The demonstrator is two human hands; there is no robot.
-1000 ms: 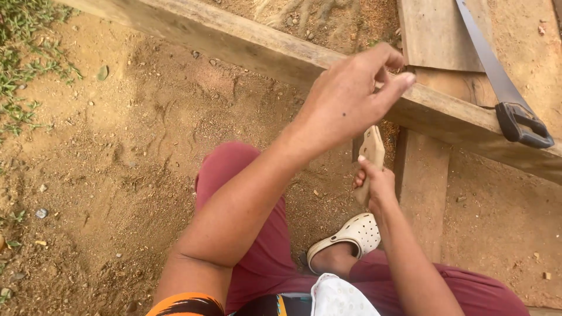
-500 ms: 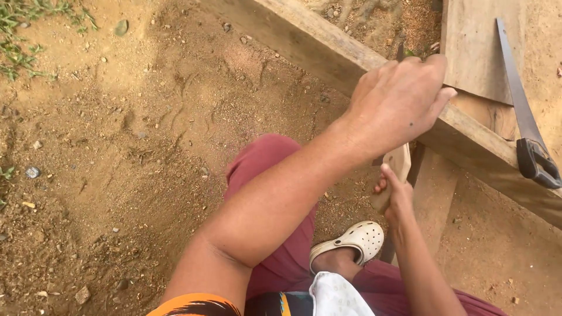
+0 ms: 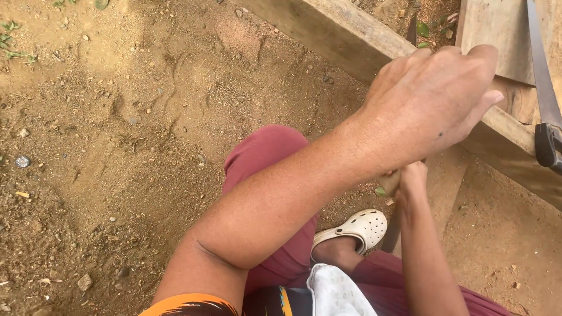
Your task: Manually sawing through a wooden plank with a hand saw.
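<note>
Left hand rose closer, fingers curled, contents unclear, right hand gripped my wooden piece, saw on plank.

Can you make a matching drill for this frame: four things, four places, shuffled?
Things:
1. perforated cream rubber clog
2. hand saw with black handle
3. long weathered wooden beam
4. left hand

Places:
A. right edge, lying on the boards
B. raised in front of the beam, upper right
C. bottom centre, on the person's foot
D. running diagonally from the top towards the right

Pairs: 1-C, 2-A, 3-D, 4-B
</note>
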